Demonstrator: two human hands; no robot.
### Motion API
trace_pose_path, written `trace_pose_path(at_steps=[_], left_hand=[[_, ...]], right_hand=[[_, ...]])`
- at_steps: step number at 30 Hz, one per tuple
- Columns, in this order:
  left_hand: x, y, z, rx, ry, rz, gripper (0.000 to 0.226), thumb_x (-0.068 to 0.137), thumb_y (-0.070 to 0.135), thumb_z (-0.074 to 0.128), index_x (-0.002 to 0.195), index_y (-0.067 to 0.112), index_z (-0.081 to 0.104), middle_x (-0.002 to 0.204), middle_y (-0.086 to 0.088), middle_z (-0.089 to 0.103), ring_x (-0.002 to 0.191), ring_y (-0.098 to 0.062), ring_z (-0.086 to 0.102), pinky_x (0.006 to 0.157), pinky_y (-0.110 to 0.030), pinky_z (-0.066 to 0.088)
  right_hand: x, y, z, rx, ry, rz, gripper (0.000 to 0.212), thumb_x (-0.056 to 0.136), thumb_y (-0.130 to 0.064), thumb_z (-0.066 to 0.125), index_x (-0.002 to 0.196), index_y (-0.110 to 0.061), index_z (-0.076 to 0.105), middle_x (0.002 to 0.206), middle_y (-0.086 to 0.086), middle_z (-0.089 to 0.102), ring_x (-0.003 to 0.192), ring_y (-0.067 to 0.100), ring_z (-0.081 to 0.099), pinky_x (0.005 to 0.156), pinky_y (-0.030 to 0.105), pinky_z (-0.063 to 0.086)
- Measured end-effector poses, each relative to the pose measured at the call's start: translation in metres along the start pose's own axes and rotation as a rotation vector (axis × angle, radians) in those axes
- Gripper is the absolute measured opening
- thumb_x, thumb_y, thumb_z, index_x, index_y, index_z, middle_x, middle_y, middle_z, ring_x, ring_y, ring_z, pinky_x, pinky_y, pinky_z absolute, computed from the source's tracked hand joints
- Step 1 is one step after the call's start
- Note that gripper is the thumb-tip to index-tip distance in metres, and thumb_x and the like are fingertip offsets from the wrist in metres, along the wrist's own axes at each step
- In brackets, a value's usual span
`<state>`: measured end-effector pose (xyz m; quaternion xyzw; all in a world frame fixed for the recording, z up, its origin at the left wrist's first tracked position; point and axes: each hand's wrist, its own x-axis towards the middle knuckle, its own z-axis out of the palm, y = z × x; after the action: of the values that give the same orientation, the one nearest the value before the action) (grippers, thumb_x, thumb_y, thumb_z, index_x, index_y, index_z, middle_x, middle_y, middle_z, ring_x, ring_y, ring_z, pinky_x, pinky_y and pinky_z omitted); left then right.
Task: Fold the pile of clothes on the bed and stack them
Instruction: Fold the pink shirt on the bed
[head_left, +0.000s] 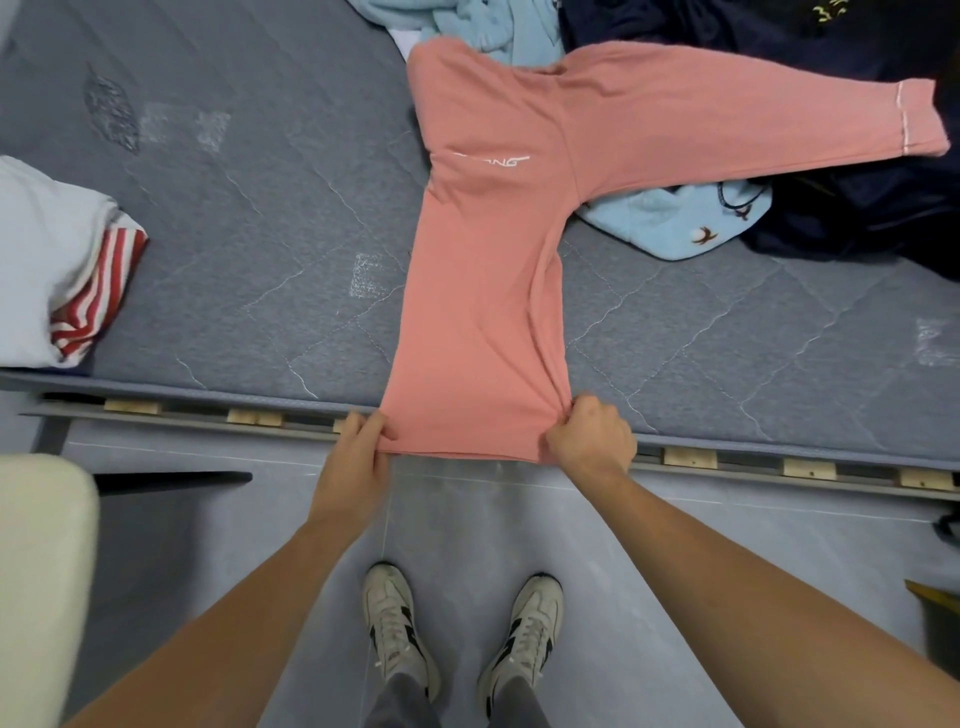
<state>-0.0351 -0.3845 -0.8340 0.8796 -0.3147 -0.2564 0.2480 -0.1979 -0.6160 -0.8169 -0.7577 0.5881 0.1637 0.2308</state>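
Note:
A pink long-sleeved shirt (488, 291) lies flat on the grey mattress (249, 249), its hem hanging over the near edge. One sleeve stretches out to the right; the left side is folded in. My left hand (358, 452) pinches the hem's left corner. My right hand (592, 436) grips the hem's right corner in a fist. A heap of light blue (680, 223) and dark navy clothes (857, 208) sits at the back right, partly under the pink sleeve. Folded white and red-striped clothes (67, 270) lie at the left.
The bed frame's wooden slats (691, 457) run along the mattress's near edge. I stand on a grey floor, my sneakers (395, 623) close to the bed. A pale rounded object (41, 582) fills the lower left corner.

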Motion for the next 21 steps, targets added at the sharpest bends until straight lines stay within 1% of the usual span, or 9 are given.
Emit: trace_pose_path(at_steps=[3, 5, 7, 9, 11, 13, 17, 19, 21], left_hand=[[0.005, 0.005, -0.001, -0.010, -0.053, -0.070, 0.033, 0.085, -0.006, 0.059, 0.102, 0.023, 0.062, 0.104, 0.003, 0.049, 0.090, -0.025, 0.056, 0.083, -0.050, 0.053], [0.006, 0.010, -0.005, 0.086, -0.005, -0.046, 0.035, 0.076, -0.001, 0.069, 0.103, 0.022, 0.066, 0.108, 0.002, 0.046, 0.098, -0.026, 0.054, 0.084, -0.048, 0.053], [0.009, 0.017, -0.012, 0.163, 0.072, -0.017, 0.039, 0.072, 0.008, 0.074, 0.109, 0.020, 0.067, 0.115, -0.001, 0.044, 0.105, -0.029, 0.050, 0.086, -0.047, 0.051], [0.016, 0.033, -0.019, 0.183, 0.086, 0.005, 0.046, 0.073, 0.020, 0.068, 0.118, 0.023, 0.063, 0.122, -0.001, 0.044, 0.107, -0.029, 0.048, 0.087, -0.046, 0.047], [0.027, 0.052, -0.024, 0.210, 0.055, 0.038, 0.052, 0.074, 0.027, 0.062, 0.126, 0.023, 0.060, 0.127, 0.000, 0.044, 0.108, -0.027, 0.047, 0.089, -0.044, 0.045], [0.043, 0.074, -0.027, 0.204, 0.036, 0.052, 0.053, 0.079, 0.028, 0.064, 0.132, 0.023, 0.059, 0.134, 0.002, 0.044, 0.112, -0.025, 0.047, 0.093, -0.044, 0.043], [0.088, 0.123, -0.026, 0.142, 0.018, 0.123, 0.060, 0.085, 0.020, 0.072, 0.142, 0.019, 0.055, 0.150, -0.001, 0.043, 0.132, -0.027, 0.046, 0.106, -0.049, 0.042], [0.116, 0.145, -0.022, 0.113, 0.009, 0.201, 0.064, 0.087, 0.017, 0.071, 0.148, 0.018, 0.051, 0.157, -0.003, 0.040, 0.141, -0.026, 0.042, 0.113, -0.049, 0.040], [0.145, 0.169, -0.017, 0.074, -0.006, 0.266, 0.066, 0.089, 0.015, 0.070, 0.152, 0.016, 0.048, 0.161, -0.006, 0.037, 0.146, -0.027, 0.038, 0.118, -0.046, 0.035]], right_hand=[[0.000, 0.003, -0.006, -0.019, -0.036, 0.005, 0.030, 0.081, -0.017, 0.061, 0.110, -0.012, 0.064, 0.114, 0.014, 0.069, 0.108, 0.040, 0.067, 0.080, 0.038, 0.048], [0.001, 0.003, -0.012, -0.021, -0.026, -0.042, 0.029, 0.080, -0.016, 0.060, 0.109, -0.013, 0.058, 0.110, 0.012, 0.067, 0.106, 0.039, 0.065, 0.077, 0.038, 0.046], [0.002, 0.004, -0.019, 0.010, 0.015, -0.144, 0.030, 0.078, -0.014, 0.059, 0.108, -0.014, 0.051, 0.110, 0.009, 0.060, 0.107, 0.035, 0.059, 0.078, 0.039, 0.045], [0.005, 0.001, -0.026, 0.008, 0.076, -0.253, 0.030, 0.080, -0.015, 0.059, 0.108, -0.015, 0.049, 0.112, 0.006, 0.051, 0.108, 0.030, 0.050, 0.080, 0.040, 0.043], [0.012, -0.005, -0.039, -0.015, 0.112, -0.328, 0.029, 0.083, -0.019, 0.059, 0.110, -0.015, 0.049, 0.114, 0.005, 0.048, 0.108, 0.028, 0.047, 0.082, 0.041, 0.044], [0.021, -0.013, -0.054, -0.021, 0.111, -0.376, 0.030, 0.085, -0.021, 0.059, 0.113, -0.016, 0.049, 0.116, 0.005, 0.047, 0.108, 0.027, 0.046, 0.084, 0.041, 0.046], [0.052, -0.025, -0.081, 0.010, 0.108, -0.448, 0.035, 0.088, -0.024, 0.059, 0.121, -0.017, 0.051, 0.121, 0.002, 0.049, 0.110, 0.025, 0.047, 0.088, 0.042, 0.047], [0.076, -0.029, -0.095, 0.019, 0.144, -0.473, 0.042, 0.090, -0.026, 0.061, 0.130, -0.016, 0.050, 0.131, 0.002, 0.049, 0.117, 0.025, 0.047, 0.093, 0.041, 0.046], [0.103, -0.031, -0.113, 0.038, 0.206, -0.489, 0.051, 0.094, -0.027, 0.060, 0.141, -0.015, 0.047, 0.146, 0.003, 0.046, 0.131, 0.026, 0.045, 0.101, 0.044, 0.045]])
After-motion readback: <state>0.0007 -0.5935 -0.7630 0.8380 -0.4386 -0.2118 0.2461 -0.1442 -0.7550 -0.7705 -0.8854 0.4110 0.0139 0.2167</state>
